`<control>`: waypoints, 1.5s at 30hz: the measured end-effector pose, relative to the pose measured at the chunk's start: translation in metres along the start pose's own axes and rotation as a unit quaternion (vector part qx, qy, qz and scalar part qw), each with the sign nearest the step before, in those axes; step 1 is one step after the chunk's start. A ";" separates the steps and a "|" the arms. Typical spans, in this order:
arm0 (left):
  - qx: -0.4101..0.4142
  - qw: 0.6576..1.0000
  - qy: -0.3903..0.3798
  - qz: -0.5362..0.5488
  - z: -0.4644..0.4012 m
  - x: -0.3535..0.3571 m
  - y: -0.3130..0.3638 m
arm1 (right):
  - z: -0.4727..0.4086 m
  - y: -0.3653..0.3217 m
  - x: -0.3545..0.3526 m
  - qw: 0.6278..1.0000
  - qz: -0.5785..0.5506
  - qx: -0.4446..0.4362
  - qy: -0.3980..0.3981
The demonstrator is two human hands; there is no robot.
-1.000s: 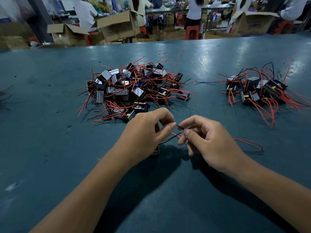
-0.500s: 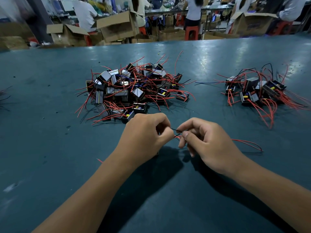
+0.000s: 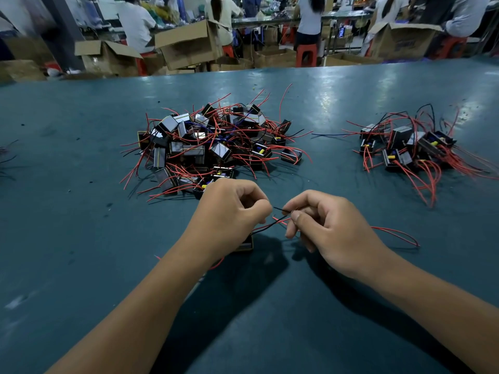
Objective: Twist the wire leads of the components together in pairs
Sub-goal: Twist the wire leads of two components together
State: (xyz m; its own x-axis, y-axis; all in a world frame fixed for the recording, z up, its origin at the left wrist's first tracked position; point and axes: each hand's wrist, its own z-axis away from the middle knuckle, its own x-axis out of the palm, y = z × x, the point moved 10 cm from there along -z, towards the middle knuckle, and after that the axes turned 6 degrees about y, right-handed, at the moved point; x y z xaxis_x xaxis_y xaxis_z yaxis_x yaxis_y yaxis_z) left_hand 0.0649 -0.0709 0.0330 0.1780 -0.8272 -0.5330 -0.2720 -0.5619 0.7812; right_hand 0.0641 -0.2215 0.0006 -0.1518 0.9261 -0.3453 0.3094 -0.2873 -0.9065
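On the teal worktop (image 3: 81, 238), just in front of the big heap of components (image 3: 216, 147), the left hand (image 3: 229, 211) and right hand (image 3: 332, 228) each pinch the black wire lead (image 3: 280, 210) in a closed grip, a smaller pile (image 3: 410, 149) lying far right.

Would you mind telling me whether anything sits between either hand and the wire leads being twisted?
Nothing visible does. The left hand and right hand both already pinch the black wire lead spanning the gap between them. The big component pile lies beyond the hands, apart from them.
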 end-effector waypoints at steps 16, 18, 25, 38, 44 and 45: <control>0.057 0.991 -0.110 -0.044 0.005 0.020 0.004 | -0.003 0.016 -0.012 0.995 -0.021 0.066 0.069; 0.066 0.989 -0.114 -0.069 0.004 0.023 0.001 | -0.004 0.017 -0.014 0.994 -0.028 0.069 0.080; 0.049 0.997 -0.051 -0.008 -0.001 0.014 -0.003 | -0.003 0.018 -0.015 0.990 -0.061 0.081 0.095; 0.026 0.998 -0.039 0.044 0.003 0.019 -0.005 | 0.001 0.007 -0.007 0.992 -0.078 0.074 0.072; 0.032 0.998 -0.038 0.038 0.006 0.021 0.000 | 0.000 0.005 -0.006 0.990 -0.091 0.081 0.070; 0.031 0.998 -0.037 0.035 0.006 0.021 0.001 | -0.001 0.005 -0.008 0.990 -0.090 0.077 0.076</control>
State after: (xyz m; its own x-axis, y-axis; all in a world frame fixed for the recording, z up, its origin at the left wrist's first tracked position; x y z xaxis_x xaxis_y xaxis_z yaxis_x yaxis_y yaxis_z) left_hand 0.0630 -0.0885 0.0205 0.0862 -0.8609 -0.5015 -0.3397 -0.4986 0.7975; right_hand 0.0671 -0.2298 -0.0007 -0.0441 0.9885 -0.1446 0.1419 -0.1371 -0.9803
